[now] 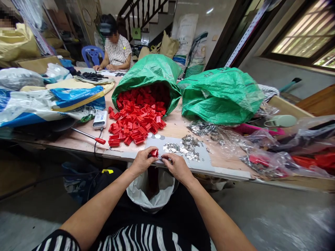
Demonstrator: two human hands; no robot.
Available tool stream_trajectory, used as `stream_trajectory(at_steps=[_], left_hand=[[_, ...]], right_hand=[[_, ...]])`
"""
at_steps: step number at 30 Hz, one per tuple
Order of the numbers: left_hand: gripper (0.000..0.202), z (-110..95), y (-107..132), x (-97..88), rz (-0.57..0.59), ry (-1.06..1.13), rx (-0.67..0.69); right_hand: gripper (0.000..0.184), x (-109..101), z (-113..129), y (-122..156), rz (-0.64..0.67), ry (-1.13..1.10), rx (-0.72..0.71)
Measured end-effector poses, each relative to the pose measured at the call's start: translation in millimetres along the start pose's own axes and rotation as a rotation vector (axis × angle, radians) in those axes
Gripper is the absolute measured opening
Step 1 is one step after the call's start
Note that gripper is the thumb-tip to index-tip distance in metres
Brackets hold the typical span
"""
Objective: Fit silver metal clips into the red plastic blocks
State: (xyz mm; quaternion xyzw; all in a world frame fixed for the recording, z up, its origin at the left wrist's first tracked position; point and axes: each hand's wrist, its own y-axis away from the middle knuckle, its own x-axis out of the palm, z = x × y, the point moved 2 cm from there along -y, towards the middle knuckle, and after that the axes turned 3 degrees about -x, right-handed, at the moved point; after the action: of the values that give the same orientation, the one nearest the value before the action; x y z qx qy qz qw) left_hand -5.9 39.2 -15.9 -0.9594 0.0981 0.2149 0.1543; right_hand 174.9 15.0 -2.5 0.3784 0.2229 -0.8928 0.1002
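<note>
My left hand [142, 160] is closed on a small red plastic part [154, 152] at the table's near edge. My right hand [178, 166] pinches a small metal piece [164, 159] against that part. Just beyond my hands lies a heap of small shiny metal pieces [183, 148] on a grey board [204, 161]. A pile of red plastic parts [134, 123] spills out of an open green sack [149, 75] further back. A white bag [150, 193] hangs open below my hands, in my lap.
A second green sack [222, 94] lies to the right, with clear plastic bags [274, 153] beside it. A white device [100, 119] and a red-handled tool [90, 136] lie on the left. Another person [116, 48] sits working at the far end. Blue-and-white sacks [52, 101] cover the left side.
</note>
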Motion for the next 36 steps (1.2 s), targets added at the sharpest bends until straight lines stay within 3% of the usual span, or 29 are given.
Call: stream_trajectory(at_steps=[11,22,27,32,36], left_hand=[[0.042,0,-2,-2.1,0.027,-0.06,-0.016],[0.034,1,-3,-0.5,0.024,-0.075,0.013],[0.032,-3,-1,-0.4,0.017,-0.037,0.008],[0.026,-14,12,-1.4,-0.048,0.018,0.026],[0.035,-24,24,-1.6,-0.111,0.269,-0.06]], right_hand=[[0.017,1,-4,-3,0.045,0.086,-0.018],[0.016,9,14,-8,0.073,0.217,0.155],[0.017,9,11,-5,0.085,0.086,0.131],[0.022,-1,12,9,-0.016,-0.101,-0.023],[0.018,-8,19,23,0.013,-0.212,-0.012]])
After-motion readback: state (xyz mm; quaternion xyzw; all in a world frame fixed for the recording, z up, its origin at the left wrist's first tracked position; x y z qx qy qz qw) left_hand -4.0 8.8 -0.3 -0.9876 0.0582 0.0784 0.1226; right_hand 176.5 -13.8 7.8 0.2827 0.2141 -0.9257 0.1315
